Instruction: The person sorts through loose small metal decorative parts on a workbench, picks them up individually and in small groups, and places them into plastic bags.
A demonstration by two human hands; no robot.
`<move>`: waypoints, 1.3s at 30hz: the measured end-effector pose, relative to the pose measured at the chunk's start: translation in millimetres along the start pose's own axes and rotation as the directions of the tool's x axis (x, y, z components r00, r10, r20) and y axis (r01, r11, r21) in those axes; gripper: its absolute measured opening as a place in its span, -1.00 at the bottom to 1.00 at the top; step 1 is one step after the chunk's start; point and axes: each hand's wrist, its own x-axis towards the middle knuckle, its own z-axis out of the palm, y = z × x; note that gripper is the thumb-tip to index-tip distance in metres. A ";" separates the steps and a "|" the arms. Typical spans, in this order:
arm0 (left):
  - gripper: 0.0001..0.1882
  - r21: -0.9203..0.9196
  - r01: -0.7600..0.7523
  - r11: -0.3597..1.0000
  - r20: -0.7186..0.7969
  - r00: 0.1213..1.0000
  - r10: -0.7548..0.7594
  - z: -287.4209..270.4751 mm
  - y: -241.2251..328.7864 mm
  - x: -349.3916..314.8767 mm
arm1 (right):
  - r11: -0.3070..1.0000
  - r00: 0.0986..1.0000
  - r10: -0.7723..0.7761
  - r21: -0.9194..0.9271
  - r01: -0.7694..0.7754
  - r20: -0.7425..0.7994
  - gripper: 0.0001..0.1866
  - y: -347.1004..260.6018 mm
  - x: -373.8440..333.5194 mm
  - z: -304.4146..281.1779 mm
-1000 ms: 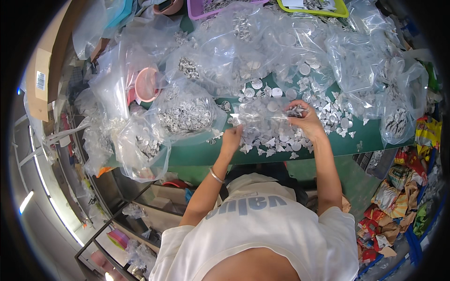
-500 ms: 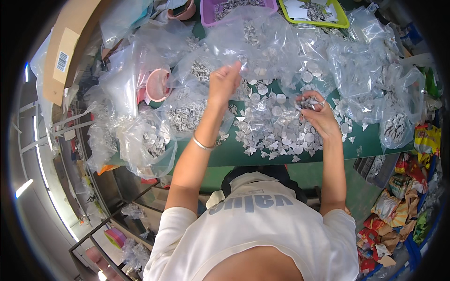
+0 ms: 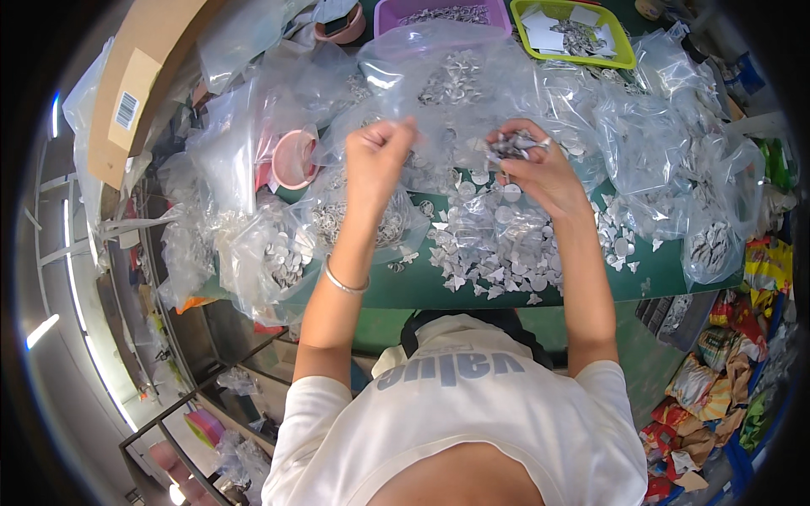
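My right hand (image 3: 540, 169) is closed round a small heap of silver metal pieces (image 3: 513, 145), cupped in its fingers above the pile. My left hand (image 3: 376, 160), with a bangle at its wrist, has its thumb and fingers pressed together at the near edge of a clear plastic bag (image 3: 390, 74). The fingertips are blurred, so what they pinch cannot be made out. Below and between my hands, flat silver pieces (image 3: 485, 261), some round and some pointed, lie spread on the green table (image 3: 396, 287), partly under clear plastic.
At the back stand a purple basket (image 3: 385, 21) and a yellow-green basket (image 3: 626, 56) holding metal parts. A pink bowl (image 3: 282, 160) lies to the left among several part-filled plastic bags (image 3: 287, 253). More bags (image 3: 645, 160) cover the right side. A cardboard piece (image 3: 114, 126) rises at far left.
My right hand has moved left and farther from me, still holding its metal pieces. My left hand has moved left and a little nearer, with its fingers still pressed together.
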 end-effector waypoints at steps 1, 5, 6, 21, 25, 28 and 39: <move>-0.71 0.028 -0.057 0.998 0.011 0.998 0.056 1.9 2.2 -3.7 | 1.000 1.000 0.021 0.000 -0.021 0.019 -0.61 1.7 10.0 8.1; -0.68 0.054 -0.047 0.997 0.065 0.997 0.043 -6.1 4.6 -3.0 | 0.998 0.997 0.053 -0.011 -0.054 -0.060 -0.62 14.1 57.0 5.8; -0.67 0.101 -0.057 0.993 0.053 0.997 0.052 -9.9 5.3 -2.3 | 0.997 0.992 -0.007 -0.078 -0.002 -0.122 -0.61 12.0 69.8 2.7; -0.52 0.247 -0.039 0.968 0.024 0.999 0.034 -34.6 16.6 10.1 | 0.146 0.993 -0.029 -0.982 0.117 0.114 -0.64 -15.7 108.5 -10.1; -0.51 0.241 -0.056 0.969 0.049 0.998 0.046 -34.4 14.0 8.8 | -0.255 0.946 0.226 -0.923 0.288 0.232 -0.63 0.2 119.0 -16.9; -0.51 0.282 -0.036 0.959 0.054 0.998 0.021 -36.1 19.8 7.8 | -0.430 0.946 0.232 -0.848 0.309 0.228 -0.63 16.0 154.6 -43.7; -0.57 0.222 -0.003 0.975 0.098 0.995 -0.019 -47.8 23.3 9.4 | -0.477 0.986 0.164 -0.875 0.086 0.007 -0.78 -33.8 232.7 -22.1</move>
